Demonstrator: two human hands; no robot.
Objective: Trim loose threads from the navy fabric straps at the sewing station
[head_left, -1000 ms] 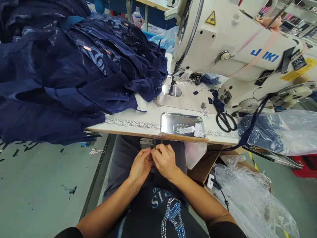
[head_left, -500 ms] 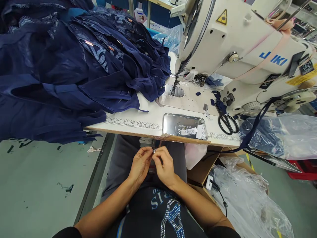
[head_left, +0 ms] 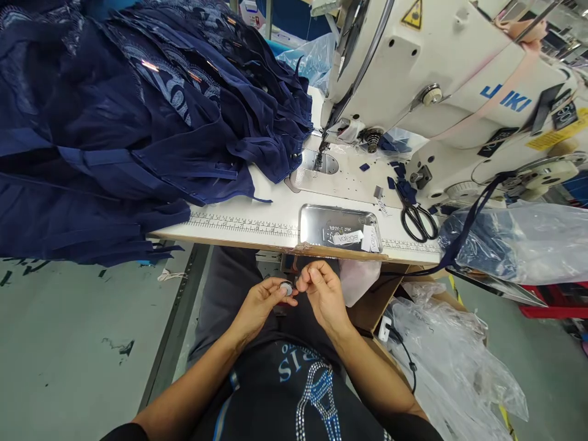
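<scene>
My left hand [head_left: 260, 306] is closed in a pinch on a small round metal bobbin [head_left: 286, 288], held over my lap below the table edge. The bobbin's flat grey face is turned up. Just to its right is my right hand [head_left: 325, 294], with thumb and forefinger pressed together. Whatever lies between those fingertips is too small to make out. Above both hands, a shallow metal tray [head_left: 316, 226] sits at the table's front edge, with white labels [head_left: 349, 237] in it.
A white sewing machine [head_left: 441, 67] stands on the table at the right. Dark blue garments [head_left: 174, 147] are heaped at the left. Black scissors [head_left: 417, 220] and fabric scraps lie right of the tray. Plastic bags [head_left: 450, 355] fill a box at lower right.
My hands have moved apart; the right has shifted right and slightly up from the bobbin. The bobbin's round face now shows in my left fingers. The view has shifted slightly.
</scene>
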